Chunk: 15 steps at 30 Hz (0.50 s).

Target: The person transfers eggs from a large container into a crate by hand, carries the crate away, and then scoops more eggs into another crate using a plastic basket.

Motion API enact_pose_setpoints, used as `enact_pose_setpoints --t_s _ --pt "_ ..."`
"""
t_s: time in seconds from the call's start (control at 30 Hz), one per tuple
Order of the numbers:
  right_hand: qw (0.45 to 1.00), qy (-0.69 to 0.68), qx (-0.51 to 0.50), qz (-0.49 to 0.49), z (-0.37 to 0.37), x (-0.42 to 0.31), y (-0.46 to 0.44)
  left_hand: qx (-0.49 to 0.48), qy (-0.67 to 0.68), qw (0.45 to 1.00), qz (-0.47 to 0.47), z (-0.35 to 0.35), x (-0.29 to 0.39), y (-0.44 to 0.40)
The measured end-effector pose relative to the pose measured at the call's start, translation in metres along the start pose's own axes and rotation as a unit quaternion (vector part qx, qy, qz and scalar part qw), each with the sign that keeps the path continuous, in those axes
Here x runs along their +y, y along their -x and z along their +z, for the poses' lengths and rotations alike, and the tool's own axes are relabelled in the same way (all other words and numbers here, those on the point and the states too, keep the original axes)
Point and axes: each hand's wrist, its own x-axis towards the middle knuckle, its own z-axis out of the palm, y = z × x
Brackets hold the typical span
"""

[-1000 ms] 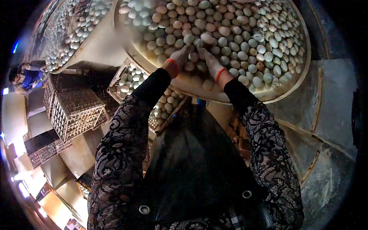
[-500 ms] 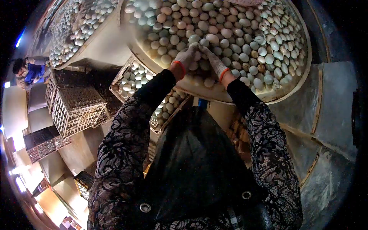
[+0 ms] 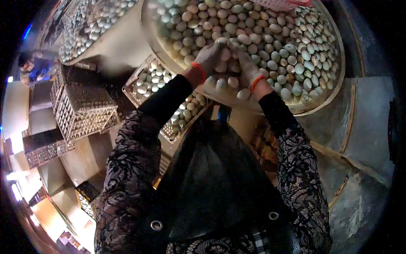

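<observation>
Pale green, white and pinkish eggs (image 3: 230, 28) fill a large round vat (image 3: 338, 84) in front of me. My left hand (image 3: 210, 58), in a whitish glove with an orange cuff, curves around the left side of several eggs (image 3: 222, 65) near the vat's close rim. On the other side my right hand (image 3: 246, 62), gloved alike, bends its fingers around the same cluster. Both sets of fingertips come close together at the far side of these eggs. Single eggs (image 3: 233, 82) lie between my wrists. Glove and eggs partly hide the fingertips.
Below the vat's left rim stands a plastic crate of eggs (image 3: 152, 82), with another egg crate (image 3: 186, 114) nearer me. Stacked crates (image 3: 84, 106) are farther left. Another egg-filled vat (image 3: 95, 31) stands upper left, a person (image 3: 36, 70) beyond. A pink basket (image 3: 281, 4) rests on the far eggs.
My hands have drawn slightly toward me and farther apart, with eggs now showing between them. Several eggs have come into sight near my wrists. The view has shifted a little.
</observation>
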Motion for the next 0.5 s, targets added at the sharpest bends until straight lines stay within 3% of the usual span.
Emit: enact_pose_setpoints --t_s 0.03,0.07,0.1,0.17,0.2,0.3,0.37,0.4,0.43,0.47,0.5 --pt "0.977 0.003 0.136 -0.165 0.005 0.003 -0.002 0.003 -0.069 0.996 0.051 -0.008 0.005 0.001" --pt "0.95 -0.008 0.19 -0.248 0.014 0.005 -0.007 0.013 -0.138 0.985 0.101 -0.017 0.009 0.002" --pt "0.913 -0.008 0.244 -0.327 0.019 0.0 -0.008 0.02 -0.187 0.955 0.229 -0.03 -0.001 0.001" --pt "0.925 -0.018 0.233 -0.3 0.01 -0.047 -0.013 0.021 0.003 0.999 0.034 -0.044 0.042 0.044" --pt "0.929 -0.023 0.223 -0.294 0.012 -0.066 -0.017 -0.011 -0.057 0.986 0.156 -0.062 0.035 0.049" --pt "0.914 -0.09 0.175 -0.356 0.037 -0.113 -0.027 0.103 -0.032 0.988 0.109 -0.081 0.078 0.124" --pt "0.913 -0.012 0.198 -0.357 0.071 -0.145 -0.02 0.127 -0.033 0.991 0.04 -0.113 0.064 0.154" --pt "0.917 -0.008 0.182 -0.355 0.091 -0.154 -0.024 0.16 -0.214 0.95 0.158 -0.132 0.031 0.168" --pt "0.939 -0.197 0.004 -0.283 0.105 -0.171 -0.015 0.173 -0.118 0.976 0.058 -0.138 0.012 0.18" --pt "0.843 -0.503 -0.149 -0.117 0.118 -0.189 -0.005 0.201 -0.016 0.979 -0.039 -0.144 -0.006 0.192" --pt "0.735 -0.65 -0.185 0.061 0.13 -0.206 0.005 0.247 0.105 0.956 -0.121 -0.134 -0.008 0.212"
